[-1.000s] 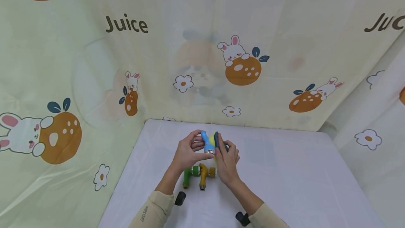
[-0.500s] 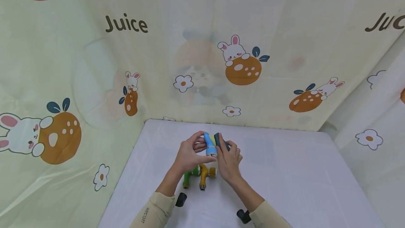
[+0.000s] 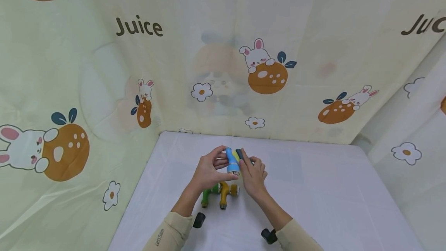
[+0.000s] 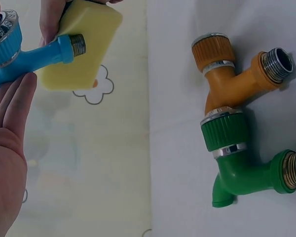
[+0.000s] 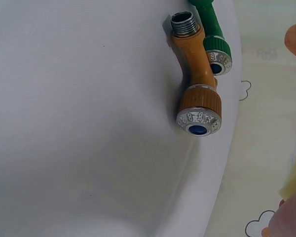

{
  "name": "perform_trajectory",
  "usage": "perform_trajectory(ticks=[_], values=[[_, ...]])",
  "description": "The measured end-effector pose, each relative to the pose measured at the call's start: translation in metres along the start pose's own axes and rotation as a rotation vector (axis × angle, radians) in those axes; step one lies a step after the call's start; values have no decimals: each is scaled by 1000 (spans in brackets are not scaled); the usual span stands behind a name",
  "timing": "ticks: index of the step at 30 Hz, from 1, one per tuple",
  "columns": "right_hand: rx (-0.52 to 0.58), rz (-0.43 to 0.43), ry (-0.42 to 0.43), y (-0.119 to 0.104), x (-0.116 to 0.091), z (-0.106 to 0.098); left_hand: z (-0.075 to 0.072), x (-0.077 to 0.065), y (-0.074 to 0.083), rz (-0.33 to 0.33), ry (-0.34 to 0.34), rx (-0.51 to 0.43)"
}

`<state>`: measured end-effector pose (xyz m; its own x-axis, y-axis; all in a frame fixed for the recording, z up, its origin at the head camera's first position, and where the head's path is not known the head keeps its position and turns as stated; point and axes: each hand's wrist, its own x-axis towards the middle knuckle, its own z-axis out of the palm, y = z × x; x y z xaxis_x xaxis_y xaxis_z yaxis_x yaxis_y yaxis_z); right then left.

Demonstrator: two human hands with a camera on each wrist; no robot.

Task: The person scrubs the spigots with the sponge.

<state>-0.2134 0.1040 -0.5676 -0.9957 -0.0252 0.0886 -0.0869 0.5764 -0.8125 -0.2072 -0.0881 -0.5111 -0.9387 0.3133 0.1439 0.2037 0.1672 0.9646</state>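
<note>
My left hand (image 3: 208,170) holds a blue water tap (image 3: 232,162) above the table, thumb at its ribbed knob end and fingers behind it. In the left wrist view the threaded inlet of the blue tap (image 4: 44,54) points toward a yellow sponge (image 4: 84,44). That sponge is in my right hand (image 3: 253,176), pinched between thumb and fingers; its dark backing (image 3: 239,153) shows in the head view, with the yellow side facing the tap. Only a blurred part of the right hand (image 5: 291,217) enters the right wrist view.
An orange-yellow tap (image 3: 224,195) and a green tap (image 3: 205,198) lie side by side on the white table (image 3: 313,189), below the hands. Black devices (image 3: 199,220) sit at both sleeves. A printed curtain (image 3: 223,18) stands behind the table and along its sides.
The blue tap has shifted slightly right and toward me, and its spout end has tilted. The sponge has moved down along it with my right hand. The two lying taps have not moved.
</note>
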Motion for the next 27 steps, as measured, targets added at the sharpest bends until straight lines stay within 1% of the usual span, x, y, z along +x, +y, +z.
perform_trajectory(ticks=[3, 6, 9, 11, 13, 15, 18, 21, 23, 27], values=[[12, 34, -34, 0, 3, -4, -1, 1, 0, -8, -12, -7], [58, 66, -51, -1, 5, -9, -2, 1, -1, -5, -26, 2], [132, 64, -11, -2, 5, -13, -2, 1, -1, 2, -18, 48], [195, 38, 27, -4, 3, -13, -2, 0, -2, 5, 10, 103], [265, -10, 55, -6, 0, -11, -1, 1, -3, -5, 52, 151], [334, -68, 49, -10, -5, -9, 0, 2, -5, -21, 92, 182], [390, -164, -10, -16, -13, -6, 2, 3, -7, -32, 114, 160], [391, -202, -63, -20, -16, -4, 2, 4, -7, -20, 102, 134], [384, -192, -84, -21, -16, -4, 2, 4, -7, -7, 91, 121], [351, -124, -107, -22, -13, -4, 3, 3, -6, 6, 73, 75]])
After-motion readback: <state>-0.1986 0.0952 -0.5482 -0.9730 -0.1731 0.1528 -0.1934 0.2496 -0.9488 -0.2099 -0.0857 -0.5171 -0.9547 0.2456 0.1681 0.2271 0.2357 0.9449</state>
